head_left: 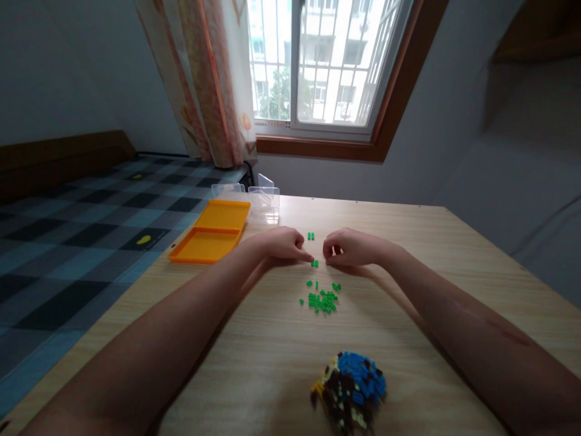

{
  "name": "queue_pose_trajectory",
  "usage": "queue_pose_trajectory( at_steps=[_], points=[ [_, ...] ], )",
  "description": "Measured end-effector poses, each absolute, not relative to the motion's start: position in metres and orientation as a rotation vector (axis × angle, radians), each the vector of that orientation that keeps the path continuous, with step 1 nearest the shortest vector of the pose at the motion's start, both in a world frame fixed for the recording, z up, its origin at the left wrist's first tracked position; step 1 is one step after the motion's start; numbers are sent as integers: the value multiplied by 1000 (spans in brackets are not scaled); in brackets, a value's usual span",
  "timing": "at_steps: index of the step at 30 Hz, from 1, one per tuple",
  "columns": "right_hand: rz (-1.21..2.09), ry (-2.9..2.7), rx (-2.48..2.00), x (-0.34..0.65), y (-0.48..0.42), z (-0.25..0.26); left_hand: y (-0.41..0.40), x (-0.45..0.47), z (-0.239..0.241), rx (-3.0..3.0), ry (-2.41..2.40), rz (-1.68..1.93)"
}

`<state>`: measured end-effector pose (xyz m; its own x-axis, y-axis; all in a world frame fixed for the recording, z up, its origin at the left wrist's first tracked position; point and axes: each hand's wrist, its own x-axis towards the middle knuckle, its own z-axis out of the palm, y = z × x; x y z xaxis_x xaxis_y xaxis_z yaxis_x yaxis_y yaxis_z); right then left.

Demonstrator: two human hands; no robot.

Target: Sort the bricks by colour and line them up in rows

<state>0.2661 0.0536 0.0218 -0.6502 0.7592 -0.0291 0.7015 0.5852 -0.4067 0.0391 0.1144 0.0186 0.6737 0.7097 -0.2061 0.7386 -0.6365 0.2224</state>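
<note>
My left hand (287, 243) rests low over the table, most fingers curled and a fingertip stretched to a small pair of green bricks (315, 263), touching the left one. Just right of that pair is my right hand (345, 247), its fingers bent inward and the tips close together near the tabletop. Anything between those right fingertips is too small to make out. Beyond the hands, two green bricks (311, 236) lie side by side. Nearer to me is a loose heap of small green bricks (323, 301), with several strays around it.
A pile of blue, brown, cream and yellow bricks (356, 384) sits at the near side of the wooden table (254, 345). An orange open case (206, 245) and clear plastic boxes (265, 209) stand at the far left. A bed with a checked cover (104, 218) adjoins the left edge.
</note>
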Motion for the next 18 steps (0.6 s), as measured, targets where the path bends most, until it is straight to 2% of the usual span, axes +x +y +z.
queue_pose_trajectory(
  at_steps=[5, 10, 18],
  points=[
    [661, -2561, -1284, 274, 59, 16, 114, 39, 20, 2576, 1146, -149],
    [616, -2560, -1235, 281, 66, 9, 115, 37, 19, 2553, 1142, -146],
    [513, -2243, -1179, 293, 75, -17, 112, 35, 24, 2519, 1146, -143]
  ],
)
